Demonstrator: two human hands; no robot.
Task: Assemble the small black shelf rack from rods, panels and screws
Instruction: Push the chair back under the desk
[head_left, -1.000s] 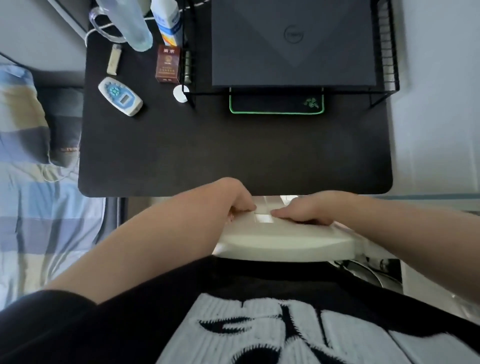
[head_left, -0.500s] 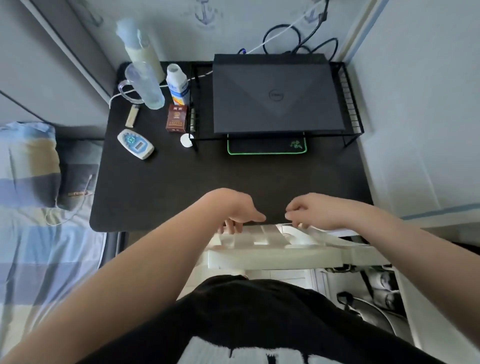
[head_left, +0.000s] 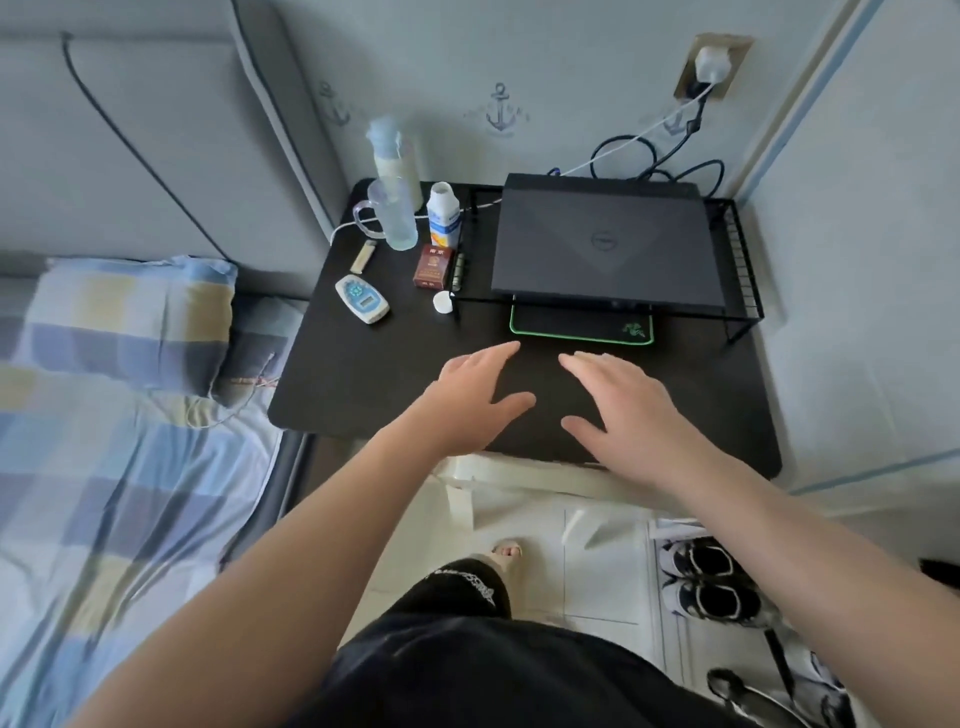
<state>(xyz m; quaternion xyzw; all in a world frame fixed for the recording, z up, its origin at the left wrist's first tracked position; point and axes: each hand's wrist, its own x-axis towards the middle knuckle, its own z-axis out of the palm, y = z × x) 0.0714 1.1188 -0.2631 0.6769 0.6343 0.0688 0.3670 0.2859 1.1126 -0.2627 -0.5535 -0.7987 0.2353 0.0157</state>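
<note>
Two grips, both empty. Left grip (head_left: 478, 395): fingers straight and spread, palm down over the counter (head_left: 363, 395) near the middle of its front edge; whether it touches the surface cannot be told. Right grip (head_left: 623, 400): same posture, just beside it. Shelf rack (head_left: 744, 275): appears assembled, stands along the counter's back edge into the back right corner, with a laptop (head_left: 602, 244) on top. It lies ahead of both grips, long axis parallel to the back edge. Judgement: right grip nearer its middle, left grip nearer its left end. No loose rods, panels or screws seen.
</note>
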